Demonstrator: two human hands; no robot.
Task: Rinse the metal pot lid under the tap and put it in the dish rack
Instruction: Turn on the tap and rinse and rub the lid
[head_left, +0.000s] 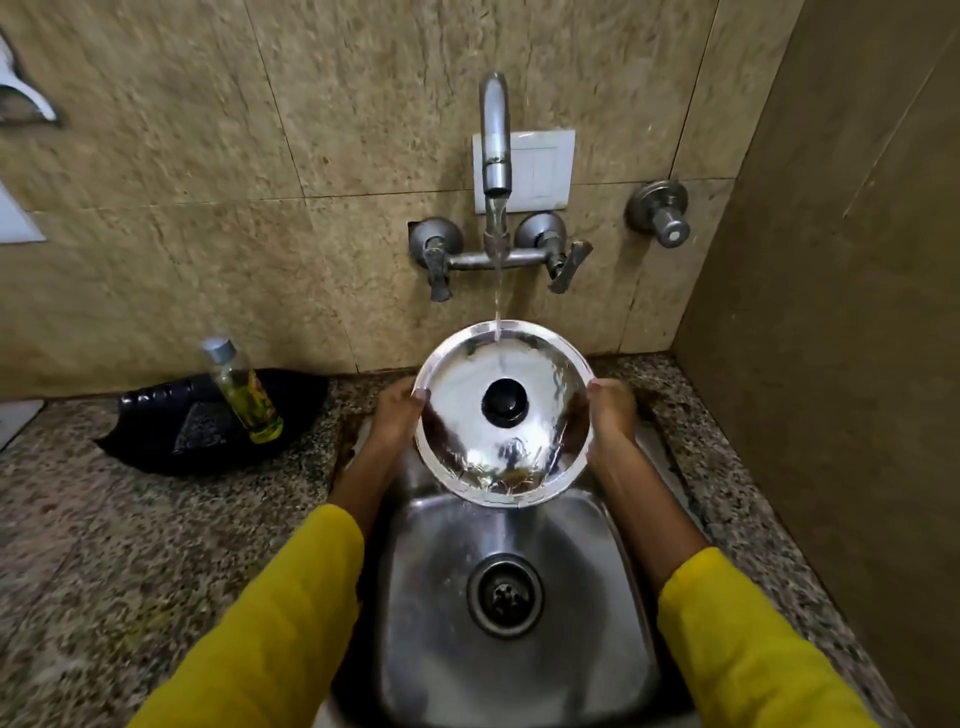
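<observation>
Two hands, left hand (397, 413) and right hand (613, 413), fingers clamped on opposite rims of lid (524, 457), held between them over sink (597, 582), under tap (496, 140) stream. Wet rim, only edge grip: likely slip from fingertips, clatter into sink; rack not visible.

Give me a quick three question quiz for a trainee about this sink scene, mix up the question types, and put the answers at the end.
1. True or false: water from the tap lands on the far rim of the metal pot lid.
2. How is the lid held? A) left hand alone B) both hands at opposite edges C) by its black knob
3. Fill in: the bottle of yellow-green liquid stands on the ____ side of the sink.

Key: 1 true; 2 B, with the right hand on the other edge; 3 left.
</observation>
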